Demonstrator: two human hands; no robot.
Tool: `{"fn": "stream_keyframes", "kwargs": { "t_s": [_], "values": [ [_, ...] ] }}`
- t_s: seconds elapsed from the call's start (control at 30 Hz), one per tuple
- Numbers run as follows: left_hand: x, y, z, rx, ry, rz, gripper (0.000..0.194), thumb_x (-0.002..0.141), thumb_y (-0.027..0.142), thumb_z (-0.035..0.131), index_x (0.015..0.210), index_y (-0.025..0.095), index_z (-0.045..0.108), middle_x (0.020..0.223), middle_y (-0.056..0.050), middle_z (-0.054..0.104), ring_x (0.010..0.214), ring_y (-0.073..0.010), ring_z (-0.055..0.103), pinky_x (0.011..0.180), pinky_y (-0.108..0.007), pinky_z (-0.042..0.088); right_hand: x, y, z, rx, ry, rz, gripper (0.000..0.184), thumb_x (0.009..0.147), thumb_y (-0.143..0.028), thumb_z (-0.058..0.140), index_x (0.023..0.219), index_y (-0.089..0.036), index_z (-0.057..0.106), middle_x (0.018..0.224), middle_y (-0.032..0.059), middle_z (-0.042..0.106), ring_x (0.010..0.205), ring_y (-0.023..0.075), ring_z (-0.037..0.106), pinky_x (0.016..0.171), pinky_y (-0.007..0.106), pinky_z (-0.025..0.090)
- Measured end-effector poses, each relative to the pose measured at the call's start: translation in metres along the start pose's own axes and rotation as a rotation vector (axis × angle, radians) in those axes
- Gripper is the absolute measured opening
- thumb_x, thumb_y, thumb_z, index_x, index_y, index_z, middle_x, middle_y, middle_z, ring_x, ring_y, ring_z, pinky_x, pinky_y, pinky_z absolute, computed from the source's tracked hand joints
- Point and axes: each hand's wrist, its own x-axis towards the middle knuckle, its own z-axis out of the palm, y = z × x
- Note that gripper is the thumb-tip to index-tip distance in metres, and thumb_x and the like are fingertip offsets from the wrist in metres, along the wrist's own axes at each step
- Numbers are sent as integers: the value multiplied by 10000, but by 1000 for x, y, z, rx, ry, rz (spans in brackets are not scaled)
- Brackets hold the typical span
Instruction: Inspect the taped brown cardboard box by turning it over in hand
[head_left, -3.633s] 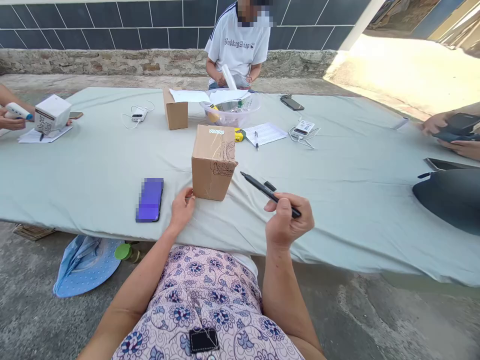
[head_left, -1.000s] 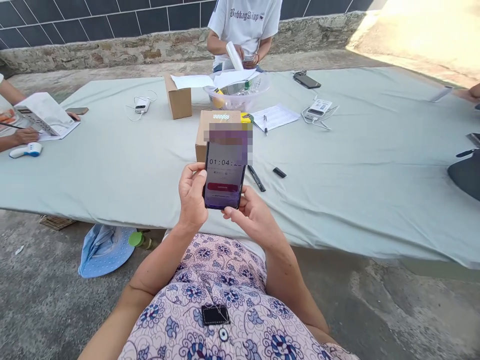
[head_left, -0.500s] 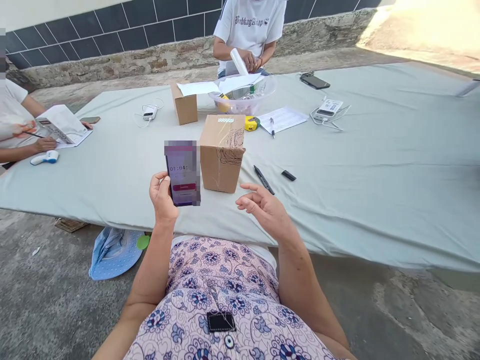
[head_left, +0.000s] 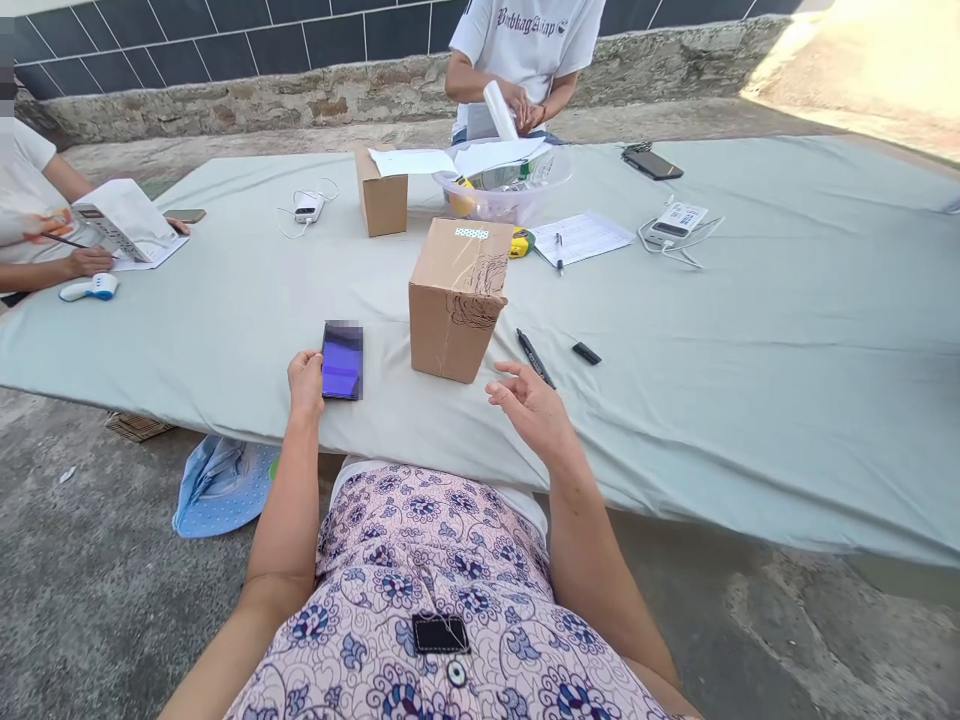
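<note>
The phone (head_left: 342, 366), pinched by its left edge in the left grip (head_left: 305, 382), is best handled level, clear of the carton (head_left: 450, 322) between the grips, with the right grip (head_left: 534, 408) loosely spread and empty beside the marker (head_left: 532, 352).

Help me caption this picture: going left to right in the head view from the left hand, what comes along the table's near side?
Left hand, phone, scribbled cardboard box, black marker, loose cap. I left out the right hand: it overlaps the marker's span.

Phone (head_left: 341, 374) partly pixelated, green lid (head_left: 274, 468) mostly hidden, printed sheet (head_left: 592, 240) illegible
</note>
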Motion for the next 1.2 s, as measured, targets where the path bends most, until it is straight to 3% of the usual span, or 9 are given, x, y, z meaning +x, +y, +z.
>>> {"fn": "stream_keyframes", "kwargs": {
  "t_s": [0.13, 0.23, 0.33, 0.5, 0.67, 0.77, 0.9, 1.07, 1.2],
  "values": [
    [-3, 10, -4, 106, 21, 75, 226, 766, 223, 573, 959, 174, 681, 965, -95, 715, 911, -252, 688, 843, -375, 546, 7, 14, 9, -94, 41, -3, 561, 858, -483, 608, 1321, -166, 609, 1055, 130, 777, 909, 279, 739, 871, 477, 569],
    [-15, 25, -4, 157, 35, 181, 353, 810, 229, 643, 1162, 210, 671, 1320, -131, 671, 1293, -297, 598, 1084, -401, 465, 12, 23, 15, -134, 52, -28, 633, 859, -486, 601, 1406, -169, 561, 1188, 167, 755, 1019, 310, 732, 875, 486, 566],
    [-30, 43, 5, 185, -76, 387, 483, 878, 321, 670, 1345, 220, 599, 1429, -151, 618, 1386, -312, 550, 1143, -432, 438, 14, 30, 22, -165, 66, -83, 701, 877, -497, 585, 1490, -169, 492, 1315, 206, 710, 1160, 351, 694, 909, 509, 555],
    [-61, 64, 54, 201, -230, 944, 692, 868, 558, 718, 1450, 227, 539, 1570, -182, 482, 1528, -366, 364, 1263, -542, 270, 15, 34, 31, -274, 88, -147, 758, 887, -448, 561, 1549, -108, 415, 1403, 260, 655, 1202, 375, 660, 1015, 563, 504],
    [-90, 66, 109, 392, -285, 1231, 743, 848, 671, 685, 1437, 230, 582, 1663, -202, 317, 1568, -477, 194, 1240, -671, 212, 16, 37, 37, -297, 45, -205, 749, 891, -437, 558, 1556, -133, 395, 1388, 238, 673, 1186, 383, 659, 1013, 584, 505],
    [-97, 61, 127, 528, -266, 1239, 614, 913, 582, 644, 1431, 258, 581, 1617, -169, 389, 1525, -431, 269, 1220, -639, 290, 16, 40, 38, -271, 31, -220, 773, 883, -455, 570, 1564, -148, 369, 1357, 218, 692, 1213, 395, 645, 1009, 591, 512],
    [-99, 55, 133, 569, -232, 1214, 553, 918, 469, 673, 1424, 261, 585, 1579, -165, 416, 1455, -408, 359, 1188, -585, 355, 17, 42, 41, -196, 50, -180, 792, 876, -510, 607, 1561, -187, 374, 1334, 201, 699, 1181, 394, 661, 985, 603, 532],
    [-104, 54, 127, 474, -209, 1185, 514, 910, 445, 697, 1388, 280, 608, 1563, -149, 414, 1436, -382, 398, 1185, -550, 374, 14, 44, 44, 52, 106, -128, 742, 879, -566, 649, 1523, -274, 424, 1252, 132, 726, 1142, 329, 692, 1016, 597, 536],
    [-102, 55, 112, 295, -167, 1069, 492, 918, 516, 687, 1345, 279, 633, 1514, -142, 435, 1440, -344, 420, 1210, -518, 362, 12, 37, 39, 205, 224, -139, 629, 860, -519, 681, 1416, -272, 521, 1253, 120, 672, 1173, 295, 680, 993, 541, 561]
  ]
}}
